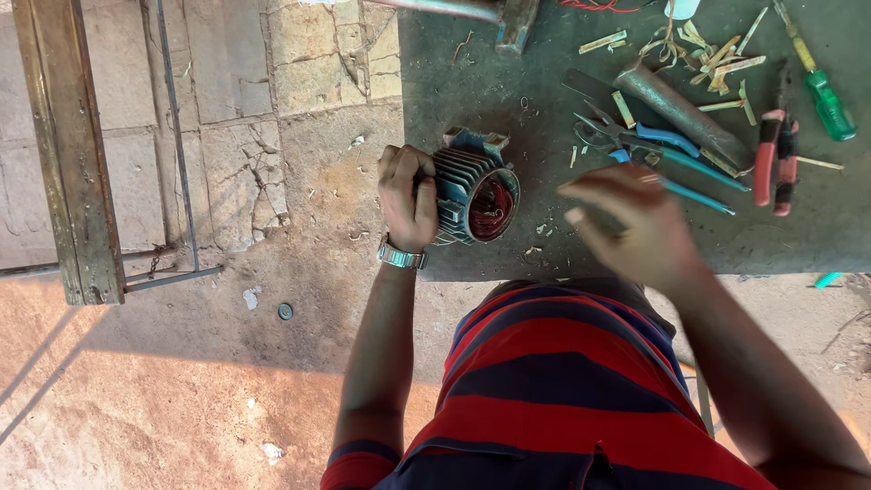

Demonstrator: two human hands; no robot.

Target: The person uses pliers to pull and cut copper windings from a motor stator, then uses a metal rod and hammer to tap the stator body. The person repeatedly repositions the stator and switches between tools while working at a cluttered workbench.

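The left hand (407, 195) curls its fingers (423, 171) around the finned side of a blue motor housing (472, 186), gripping it at the table's near edge, with copper-red windings (491, 207) facing the open end just right of those fingers. The right hand (635, 227) is blurred; its fingers look half bent, and I cannot tell whether they pinch anything or hang free.

Just beyond the right fingertips lie blue-handled scissors (653, 145), farther out a grey metal tube (680, 109), red-handled pliers (776, 159) and a green screwdriver (821, 91). Pale paper strips (717, 59) scatter beyond them on the dark table (508, 82).

The housing sits close to the edge and only one hand steadies it; a loosened grip could let it roll off onto the dusty floor (181, 390). The right hand, sweeping near the scissor points, could catch on them or knock tools away.

No packages, labels or signs show anywhere within reach of the fingers.
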